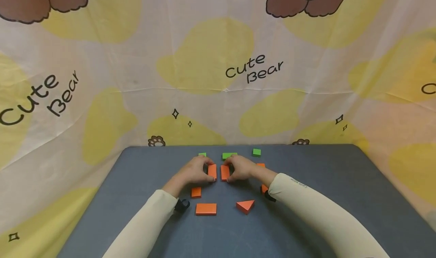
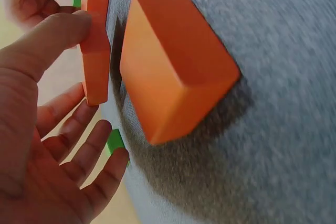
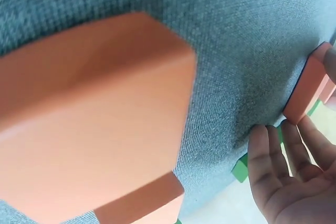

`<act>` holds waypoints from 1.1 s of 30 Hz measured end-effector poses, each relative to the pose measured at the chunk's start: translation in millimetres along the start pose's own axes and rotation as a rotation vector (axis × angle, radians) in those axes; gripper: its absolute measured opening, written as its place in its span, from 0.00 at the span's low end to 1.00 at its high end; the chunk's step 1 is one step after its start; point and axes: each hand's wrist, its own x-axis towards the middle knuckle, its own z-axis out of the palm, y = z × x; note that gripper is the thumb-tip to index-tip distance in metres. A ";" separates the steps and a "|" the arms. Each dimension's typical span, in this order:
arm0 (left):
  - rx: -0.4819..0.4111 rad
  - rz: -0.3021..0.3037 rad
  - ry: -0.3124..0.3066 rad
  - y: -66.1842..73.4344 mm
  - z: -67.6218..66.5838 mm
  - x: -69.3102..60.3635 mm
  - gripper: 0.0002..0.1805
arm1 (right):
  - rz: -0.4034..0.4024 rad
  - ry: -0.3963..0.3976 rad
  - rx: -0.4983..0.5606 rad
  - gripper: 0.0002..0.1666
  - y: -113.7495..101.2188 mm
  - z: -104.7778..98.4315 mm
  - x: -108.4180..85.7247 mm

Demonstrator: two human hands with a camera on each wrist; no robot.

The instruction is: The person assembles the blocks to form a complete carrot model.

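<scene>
My left hand (image 1: 196, 170) pinches an upright-lying orange rectangular block (image 1: 212, 171) between thumb and fingers. Facing it across a narrow gap, a similar orange block (image 1: 225, 172) is held the same way by my right hand (image 1: 242, 168). Both blocks are at the table's middle. In the left wrist view, the thumb presses one side of the orange block (image 2: 95, 61), and its outer fingers stay spread. The right wrist view shows fingertips at the end of the orange block (image 3: 308, 85); the thumb is partly cut off.
Behind the hands lie green blocks (image 1: 256, 152) on the dark grey table (image 1: 136, 212). Nearer are a small orange block (image 1: 195, 192), an orange rectangle (image 1: 206, 209) and an orange triangle (image 1: 245, 206). More orange pieces (image 1: 260, 165) sit by the right forearm, partly hidden. A patterned cloth hangs behind.
</scene>
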 end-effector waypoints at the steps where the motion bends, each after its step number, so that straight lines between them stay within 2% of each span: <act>1: 0.003 -0.003 -0.003 0.4 0.7 1.0 0.28 | -0.002 0.000 0.000 0.31 -0.2 -0.2 0.2; 13: 0.025 0.045 0.001 4.8 2.9 5.8 0.28 | -0.012 0.015 -0.010 0.31 -6.1 -1.7 0.6; 26: -0.007 0.024 -0.003 5.5 7.5 5.7 0.29 | 0.004 0.011 -0.014 0.31 -8.5 -0.1 0.0; 33: 0.004 0.019 0.004 3.8 9.8 3.0 0.29 | -0.015 0.002 -0.017 0.31 -7.8 1.0 -1.3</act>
